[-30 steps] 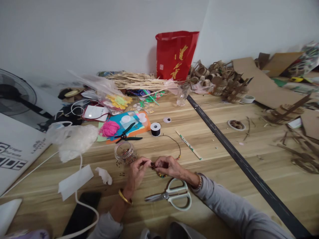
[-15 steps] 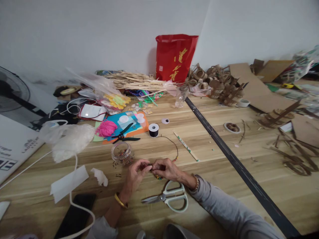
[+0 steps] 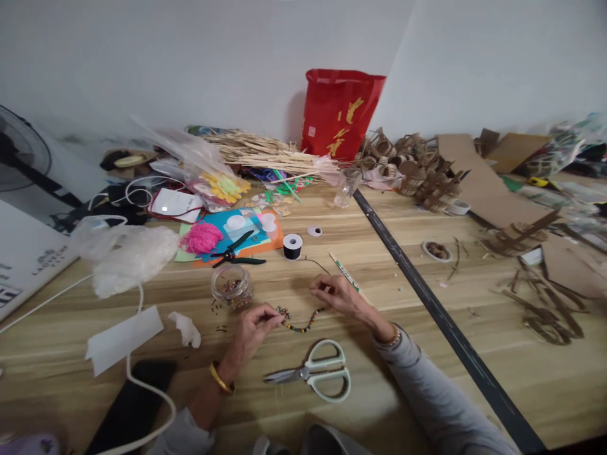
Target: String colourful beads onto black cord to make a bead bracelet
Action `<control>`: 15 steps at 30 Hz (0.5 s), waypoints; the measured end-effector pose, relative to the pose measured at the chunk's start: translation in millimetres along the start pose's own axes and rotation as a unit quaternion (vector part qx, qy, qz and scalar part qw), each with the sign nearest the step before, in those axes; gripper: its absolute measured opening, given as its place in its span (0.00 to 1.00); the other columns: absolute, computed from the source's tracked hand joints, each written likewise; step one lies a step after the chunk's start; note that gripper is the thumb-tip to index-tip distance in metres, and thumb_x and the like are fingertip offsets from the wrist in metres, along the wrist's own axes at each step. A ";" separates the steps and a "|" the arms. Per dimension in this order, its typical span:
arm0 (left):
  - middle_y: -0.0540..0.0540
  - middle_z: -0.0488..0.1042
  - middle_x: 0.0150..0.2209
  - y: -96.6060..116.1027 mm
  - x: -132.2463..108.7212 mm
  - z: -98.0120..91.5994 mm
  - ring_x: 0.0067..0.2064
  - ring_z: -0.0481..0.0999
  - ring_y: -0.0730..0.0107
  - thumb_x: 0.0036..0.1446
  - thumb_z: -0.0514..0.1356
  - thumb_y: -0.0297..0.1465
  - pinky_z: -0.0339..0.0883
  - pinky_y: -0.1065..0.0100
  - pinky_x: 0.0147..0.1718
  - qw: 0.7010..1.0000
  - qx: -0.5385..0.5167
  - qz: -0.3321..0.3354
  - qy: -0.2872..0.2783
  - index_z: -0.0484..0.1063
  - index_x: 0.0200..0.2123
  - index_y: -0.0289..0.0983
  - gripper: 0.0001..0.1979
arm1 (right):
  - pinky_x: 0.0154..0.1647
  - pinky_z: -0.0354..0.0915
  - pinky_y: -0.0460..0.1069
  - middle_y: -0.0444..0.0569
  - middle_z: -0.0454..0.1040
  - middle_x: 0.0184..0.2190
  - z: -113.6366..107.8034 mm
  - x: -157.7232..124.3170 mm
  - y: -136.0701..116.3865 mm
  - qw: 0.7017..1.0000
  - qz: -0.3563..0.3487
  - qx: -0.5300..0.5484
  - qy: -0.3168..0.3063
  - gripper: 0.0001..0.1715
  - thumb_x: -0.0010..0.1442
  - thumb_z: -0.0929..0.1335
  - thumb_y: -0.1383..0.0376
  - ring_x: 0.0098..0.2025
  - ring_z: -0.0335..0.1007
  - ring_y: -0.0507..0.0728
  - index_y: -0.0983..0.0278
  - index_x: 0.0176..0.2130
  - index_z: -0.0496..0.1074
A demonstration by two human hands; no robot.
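A strand of small multicoloured beads (image 3: 300, 329) on dark cord curves across the table between my two hands. My left hand (image 3: 253, 328) pinches its left end, where a small beaded cluster (image 3: 283, 313) sticks out past the fingertips. At the strand's other end is my right hand (image 3: 342, 296), its thumb and forefinger curled together; what they hold, if anything, is too small to make out. The cord runs behind this hand towards a spool of black cord (image 3: 293, 247). Near my left hand stands a clear jar of beads (image 3: 232, 287). Scissors (image 3: 308, 373) lie below the strand.
A green-printed paper-wrapped stick (image 3: 348, 276) lies beyond my right hand. Black-handled pliers (image 3: 237, 253) and pink yarn (image 3: 203, 237) rest on coloured sheets. A dark strip (image 3: 427, 303) crosses the table at right. White paper (image 3: 124, 340) and a white cable (image 3: 156, 398) are at left.
My hands have moved apart: the right went right and up, the left slightly left. The beaded strand now shows between them. The view has shifted slightly.
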State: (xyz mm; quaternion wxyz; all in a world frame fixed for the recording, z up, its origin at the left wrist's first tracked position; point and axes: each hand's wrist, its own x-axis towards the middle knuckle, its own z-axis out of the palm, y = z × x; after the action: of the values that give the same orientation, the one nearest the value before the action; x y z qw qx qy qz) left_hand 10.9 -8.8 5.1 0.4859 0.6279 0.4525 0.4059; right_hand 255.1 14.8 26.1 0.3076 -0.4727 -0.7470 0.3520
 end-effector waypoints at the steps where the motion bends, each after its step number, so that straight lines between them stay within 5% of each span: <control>1: 0.48 0.75 0.20 -0.7 -0.5 -1.1 0.24 0.72 0.70 0.47 0.65 0.33 0.65 0.72 0.25 1.000 -0.002 0.003 -0.004 0.75 0.21 0.34 0.08 | 0.28 0.60 0.43 0.45 0.72 0.27 -9.1 -0.6 3.4 0.999 -0.004 -0.047 -0.007 0.06 0.60 0.66 0.66 0.28 0.66 0.50 0.66 0.34 0.72; 7: 0.47 0.75 0.22 -5.3 -7.1 -5.0 0.27 0.72 0.69 0.47 0.65 0.33 0.65 0.71 0.28 1.000 -0.025 0.008 -0.007 0.75 0.22 0.35 0.08 | 0.33 0.59 0.45 0.48 0.72 0.33 -37.8 -13.6 16.1 0.957 0.011 -0.277 -0.081 0.11 0.57 0.65 0.75 0.32 0.67 0.51 0.65 0.38 0.73; 15: 0.48 0.73 0.23 -5.7 -18.7 -12.6 0.27 0.70 0.70 0.48 0.66 0.38 0.64 0.70 0.29 0.993 -0.085 -0.009 -0.079 0.74 0.22 0.35 0.12 | 0.31 0.58 0.45 0.48 0.69 0.33 -30.5 -20.1 21.8 0.944 0.008 -0.301 -0.133 0.06 0.61 0.66 0.69 0.30 0.65 0.51 0.65 0.32 0.72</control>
State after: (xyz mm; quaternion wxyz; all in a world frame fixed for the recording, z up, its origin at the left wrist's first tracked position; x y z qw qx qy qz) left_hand -6.9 -23.0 0.7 0.5758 0.6104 0.3818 0.3875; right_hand 297.3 10.1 22.9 0.0458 -0.4981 -0.8484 0.1735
